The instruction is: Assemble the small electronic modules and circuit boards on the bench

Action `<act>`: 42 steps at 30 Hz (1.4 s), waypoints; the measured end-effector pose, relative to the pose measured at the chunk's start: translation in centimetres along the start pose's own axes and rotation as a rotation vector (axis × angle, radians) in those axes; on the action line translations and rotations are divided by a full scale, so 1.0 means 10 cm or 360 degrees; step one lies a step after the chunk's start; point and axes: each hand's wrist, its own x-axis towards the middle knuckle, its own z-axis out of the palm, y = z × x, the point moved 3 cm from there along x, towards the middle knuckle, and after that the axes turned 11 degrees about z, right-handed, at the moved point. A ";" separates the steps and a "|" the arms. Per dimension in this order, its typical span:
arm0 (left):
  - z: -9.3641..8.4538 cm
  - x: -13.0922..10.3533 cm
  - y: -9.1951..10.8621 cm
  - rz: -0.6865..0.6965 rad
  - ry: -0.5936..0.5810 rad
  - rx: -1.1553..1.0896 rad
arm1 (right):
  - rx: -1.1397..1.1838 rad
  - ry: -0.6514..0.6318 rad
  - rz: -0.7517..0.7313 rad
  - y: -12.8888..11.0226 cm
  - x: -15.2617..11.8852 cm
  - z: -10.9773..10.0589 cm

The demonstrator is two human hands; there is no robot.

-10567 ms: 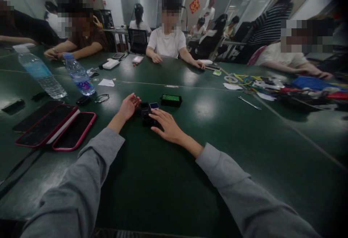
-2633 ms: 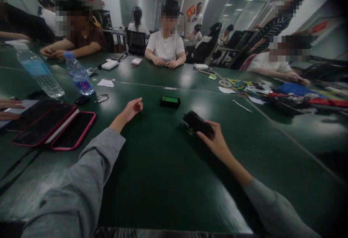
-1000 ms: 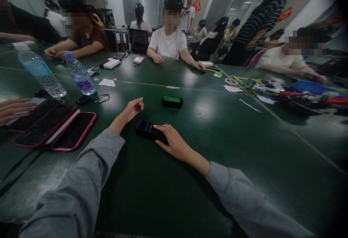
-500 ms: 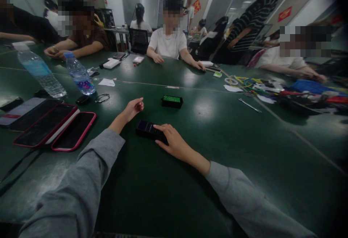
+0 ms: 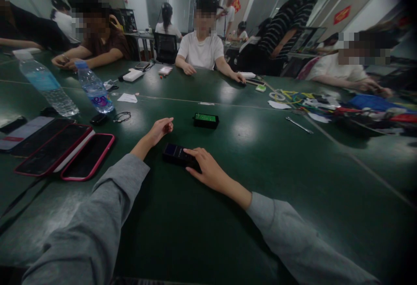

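A black handheld device [image 5: 176, 153] with a small dark screen and keys lies on the green table. Over its right end rests my right hand [image 5: 208, 167], the thumb along the near side and a fingertip on the keys; the hand covers that end. To the device's upper left, my left hand [image 5: 159, 130] lies apart from it with the fingers curled in, and nothing shows in them. Beyond both hands sits an open black case [image 5: 206, 124] with a green circuit board [image 5: 206, 118] inside.
Phones in red cases [image 5: 87, 157] lie at the left, below two water bottles [image 5: 95, 89]. A wrench [image 5: 299, 125] and a heap of cables [image 5: 325, 102] are on the right. Across the table sits a person in a white shirt [image 5: 202, 52]; other people are around.
Both my hands and the handheld device stay put. In the background, the standing person in a striped top has shifted to the left.
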 end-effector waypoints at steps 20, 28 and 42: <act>0.03 0.02 -0.07 0.0077 -0.0148 0.0385 | -0.0029 0.0004 -0.0004 -0.02 0.00 -0.02; 0.04 0.01 -0.08 0.0115 -0.0185 0.0476 | -0.0025 0.0007 -0.0004 -0.01 -0.01 -0.02; 0.06 0.01 -0.09 0.0157 -0.0211 0.0628 | -0.0020 0.0026 -0.0018 -0.01 0.00 -0.01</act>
